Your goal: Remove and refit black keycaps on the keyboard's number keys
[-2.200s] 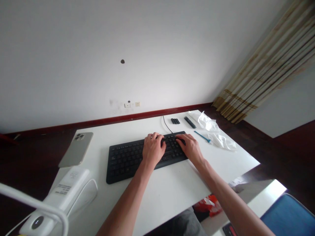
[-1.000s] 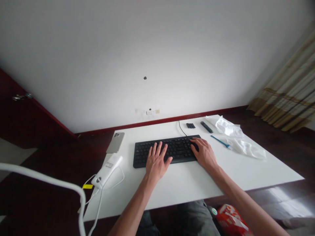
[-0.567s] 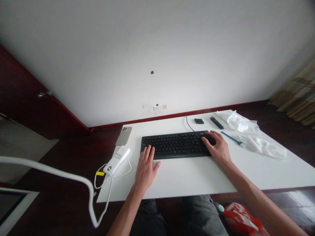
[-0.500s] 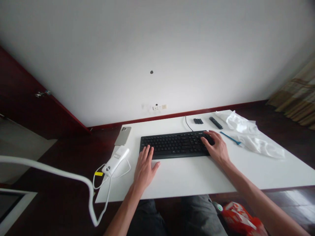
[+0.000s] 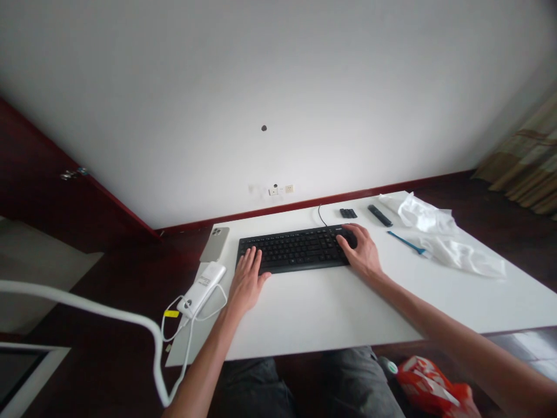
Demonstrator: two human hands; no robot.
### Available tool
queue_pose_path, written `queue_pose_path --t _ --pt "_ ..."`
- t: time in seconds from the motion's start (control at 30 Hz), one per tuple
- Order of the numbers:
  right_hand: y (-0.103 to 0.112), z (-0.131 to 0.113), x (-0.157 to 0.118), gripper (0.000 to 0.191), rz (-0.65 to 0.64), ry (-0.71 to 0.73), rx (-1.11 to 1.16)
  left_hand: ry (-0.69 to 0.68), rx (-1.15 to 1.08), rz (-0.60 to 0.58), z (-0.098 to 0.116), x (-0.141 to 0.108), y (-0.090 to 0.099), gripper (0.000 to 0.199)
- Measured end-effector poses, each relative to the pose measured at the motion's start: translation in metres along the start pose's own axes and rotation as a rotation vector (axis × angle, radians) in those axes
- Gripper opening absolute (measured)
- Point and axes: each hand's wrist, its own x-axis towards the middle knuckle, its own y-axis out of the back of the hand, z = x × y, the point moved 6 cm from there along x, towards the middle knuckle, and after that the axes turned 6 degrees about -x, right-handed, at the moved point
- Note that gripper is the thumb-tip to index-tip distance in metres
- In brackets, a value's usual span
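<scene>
Black keyboard (image 5: 296, 248) lies across the middle of the white counter (image 5: 331, 313), and I have it by both ends: my left hand (image 5: 246, 281) rests flat, fingers spread, on its left end, while my right hand (image 5: 361, 252) curls loosely over its right end. Left of it lie a phone (image 5: 214, 244) and a white charger (image 5: 201, 287).

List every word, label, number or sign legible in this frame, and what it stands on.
None can be read.
White oblong power bank: dark print, too small.
Black keyboard: key legends blurred.
Red crinkled packet: white markings, illegible.
Silver phone: no text visible.
</scene>
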Motion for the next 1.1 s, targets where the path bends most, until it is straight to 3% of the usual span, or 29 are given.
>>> queue_pose_path --t 0.23,0.37,0.53,0.7,0.9,1.1 --pt "-0.018 0.001 0.008 0.046 -0.033 0.029 0.012 0.058 0.023 0.125 0.004 0.004 0.017 0.063" --pt "-0.016 0.007 0.019 0.042 0.029 0.067 0.04 0.059 0.014 0.149 0.009 0.005 0.019 0.06" --pt "0.007 0.011 0.079 0.031 0.174 0.249 0.055 0.027 -0.021 0.141 0.012 0.008 0.021 0.058" --pt "0.013 0.035 0.129 0.027 0.194 0.378 -0.068 0.038 -0.012 0.119 0.015 0.009 0.025 0.055" --pt "-0.008 0.067 0.127 0.023 -0.091 0.502 -0.21 0.065 -0.002 0.105 0.014 0.009 0.025 0.06" --pt "-0.014 0.068 0.128 0.027 -0.225 0.491 -0.299 0.046 -0.011 0.11 0.011 0.01 0.023 0.058"
